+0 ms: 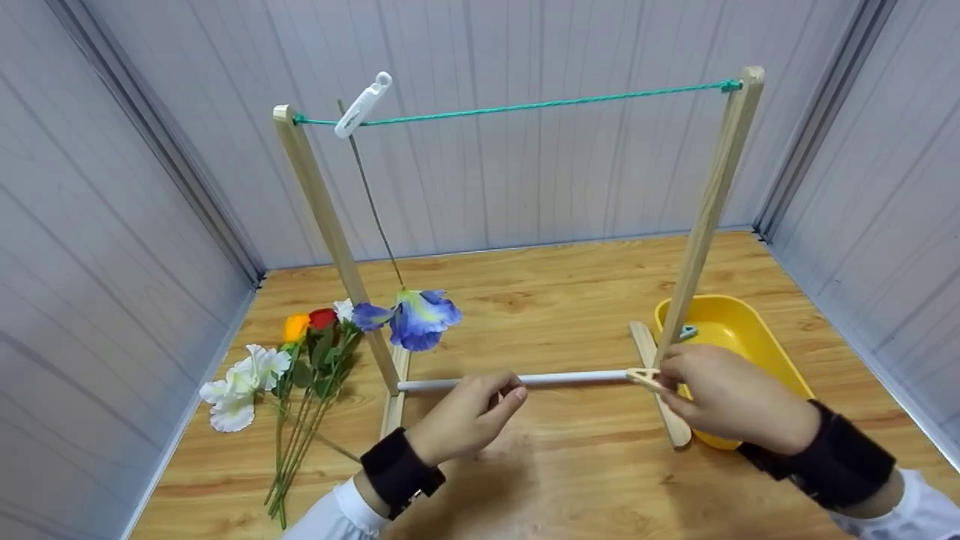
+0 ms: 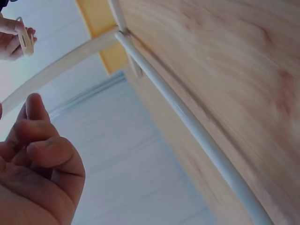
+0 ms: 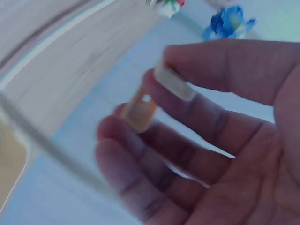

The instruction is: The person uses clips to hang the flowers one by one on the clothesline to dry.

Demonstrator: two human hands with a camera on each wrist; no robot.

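Note:
My right hand (image 1: 720, 397) pinches a cream clothespin (image 1: 643, 377) between thumb and fingers, close to the foot of the rack's right post (image 1: 709, 210). The right wrist view shows the same clothespin (image 3: 140, 110) at the fingertips (image 3: 197, 61). My left hand (image 1: 469, 416) hovers with curled fingers (image 2: 37, 140) and nothing in it, just in front of the rack's white bottom bar (image 1: 577, 377). A blue flower (image 1: 420, 319) hangs head down from a green string (image 1: 525, 106), clipped there by a white clothespin (image 1: 363, 105).
A bunch of white, orange and red flowers (image 1: 292, 360) lies on the wooden table at the left. A yellow bin (image 1: 757, 337) with a small clip (image 1: 686, 331) inside stands behind the right post. Grey panel walls close in on three sides.

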